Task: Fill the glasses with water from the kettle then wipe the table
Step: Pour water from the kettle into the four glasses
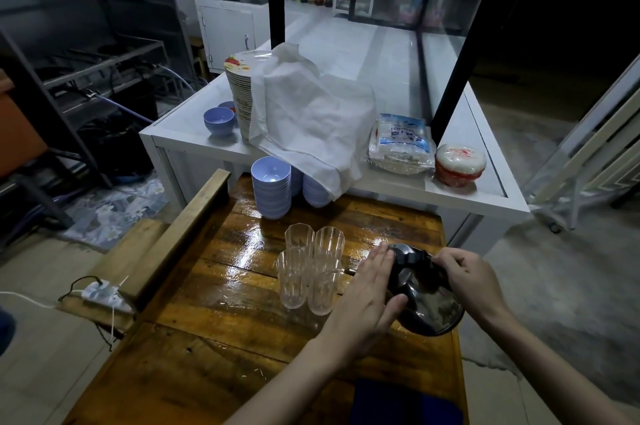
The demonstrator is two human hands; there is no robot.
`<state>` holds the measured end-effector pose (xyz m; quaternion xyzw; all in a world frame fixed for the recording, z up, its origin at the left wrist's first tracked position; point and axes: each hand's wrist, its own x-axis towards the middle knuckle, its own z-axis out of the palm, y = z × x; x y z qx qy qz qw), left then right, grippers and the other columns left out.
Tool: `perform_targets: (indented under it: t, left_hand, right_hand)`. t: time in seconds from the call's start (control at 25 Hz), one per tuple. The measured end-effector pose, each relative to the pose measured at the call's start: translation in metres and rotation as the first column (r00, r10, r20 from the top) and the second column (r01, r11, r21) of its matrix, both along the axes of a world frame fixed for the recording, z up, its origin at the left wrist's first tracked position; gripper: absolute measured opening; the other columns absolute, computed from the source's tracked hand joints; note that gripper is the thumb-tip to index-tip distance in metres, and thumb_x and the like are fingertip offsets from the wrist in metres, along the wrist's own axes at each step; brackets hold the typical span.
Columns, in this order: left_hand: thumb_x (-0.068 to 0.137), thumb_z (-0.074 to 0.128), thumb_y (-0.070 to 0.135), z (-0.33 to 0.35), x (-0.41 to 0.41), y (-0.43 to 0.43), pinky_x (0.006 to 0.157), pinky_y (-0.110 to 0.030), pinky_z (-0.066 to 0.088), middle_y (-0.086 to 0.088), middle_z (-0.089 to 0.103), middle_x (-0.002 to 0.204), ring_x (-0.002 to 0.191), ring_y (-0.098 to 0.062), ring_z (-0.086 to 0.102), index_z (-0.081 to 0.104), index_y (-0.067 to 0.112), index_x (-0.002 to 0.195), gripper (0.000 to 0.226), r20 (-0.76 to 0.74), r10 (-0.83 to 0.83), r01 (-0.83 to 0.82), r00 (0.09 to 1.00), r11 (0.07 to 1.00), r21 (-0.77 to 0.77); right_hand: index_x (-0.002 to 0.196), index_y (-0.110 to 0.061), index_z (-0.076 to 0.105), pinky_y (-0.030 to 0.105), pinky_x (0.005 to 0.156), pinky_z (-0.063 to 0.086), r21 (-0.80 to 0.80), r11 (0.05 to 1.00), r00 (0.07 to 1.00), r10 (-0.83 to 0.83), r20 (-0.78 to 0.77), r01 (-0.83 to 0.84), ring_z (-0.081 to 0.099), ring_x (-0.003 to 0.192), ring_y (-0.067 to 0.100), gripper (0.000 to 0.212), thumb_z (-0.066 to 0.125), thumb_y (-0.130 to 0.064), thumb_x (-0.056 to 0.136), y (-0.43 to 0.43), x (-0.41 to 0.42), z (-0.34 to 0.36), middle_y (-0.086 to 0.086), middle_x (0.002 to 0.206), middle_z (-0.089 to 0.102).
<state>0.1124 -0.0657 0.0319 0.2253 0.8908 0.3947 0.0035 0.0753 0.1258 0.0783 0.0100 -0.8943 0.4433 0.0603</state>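
Observation:
Several clear ribbed glasses (309, 268) stand bunched together in the middle of a glossy wooden table (221, 289). Just right of them a dark kettle (427, 300) is tipped toward the glasses, its spout near the closest one. My right hand (464, 277) grips the kettle's black handle from the right. My left hand (372, 289) lies flat, fingers together, against the kettle's lid and left side. A blue cloth (405, 402) lies at the table's near edge, under my arms. Whether water flows I cannot tell.
Stacked blue bowls (270, 187) stand at the table's far end. Behind is a white counter (194, 138) with a plate stack (242, 92) under a white cloth (308, 119), a plastic packet (401, 142) and a red-and-white container (460, 163). A power strip (102, 294) lies left.

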Motion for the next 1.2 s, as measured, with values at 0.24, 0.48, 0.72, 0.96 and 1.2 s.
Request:
perform_targets:
  t: [0.24,0.48,0.72,0.96,1.2]
  left_hand:
    - [0.101,0.028,0.049,0.0015,0.0007,-0.001,0.123,-0.031,0.0,0.009,-0.011,0.162,0.146,0.001,-0.016,-0.003,0.022,0.154,0.067,0.01,0.022,-0.022,1.0,1.0,-0.018]
    - [0.101,0.029,0.047,0.0001,-0.0002,-0.003,0.122,-0.03,-0.001,0.008,-0.011,0.161,0.146,0.001,-0.015,-0.003,0.02,0.154,0.067,0.013,0.025,-0.025,1.0,1.0,-0.001]
    - [0.102,0.033,0.044,-0.0018,-0.001,0.0001,0.122,-0.028,-0.001,0.006,-0.008,0.162,0.146,0.001,-0.014,-0.001,0.018,0.154,0.067,0.008,0.029,-0.029,1.0,0.999,0.024]
    - [0.102,0.035,0.041,-0.0056,-0.0014,0.0028,0.123,-0.031,0.001,0.005,-0.009,0.162,0.146,0.001,-0.014,-0.001,0.018,0.154,0.067,-0.014,0.036,-0.035,0.999,0.999,0.041]
    - [0.102,0.036,0.038,-0.0061,-0.0019,0.0038,0.123,-0.035,0.003,0.005,-0.009,0.162,0.146,0.001,-0.012,0.0,0.019,0.154,0.066,-0.012,0.033,-0.032,0.999,0.997,0.064]
  right_hand:
    - [0.057,-0.013,0.064,0.031,0.054,0.042,0.023,1.0,1.0,0.015,-0.021,-0.015,0.058,0.061,0.023,0.038,0.056,-0.014,0.094,-0.0021,-0.0039,0.0008,0.006,0.058,0.062]
    - [0.056,-0.015,0.063,0.042,0.056,0.049,0.047,0.999,1.0,0.015,-0.026,-0.014,0.059,0.061,0.024,0.039,0.055,-0.021,0.094,-0.0027,-0.0058,-0.0028,0.004,0.057,0.062]
    - [0.054,-0.016,0.061,0.015,0.05,0.04,0.061,0.998,0.999,0.002,-0.033,0.0,0.055,0.055,0.009,0.039,0.055,-0.017,0.093,-0.007,-0.0031,0.0048,0.003,0.056,0.06]
    - [0.059,-0.008,0.065,0.013,0.048,0.037,0.1,0.995,0.999,-0.021,-0.039,0.025,0.057,0.057,0.018,0.036,0.056,-0.02,0.092,-0.0048,-0.0043,0.0049,0.008,0.059,0.063]
    - [0.057,-0.007,0.062,0.019,0.048,0.034,0.123,0.992,0.998,-0.022,-0.065,0.029,0.054,0.055,0.017,0.037,0.056,-0.021,0.091,-0.0049,-0.0045,0.0058,0.008,0.057,0.062]
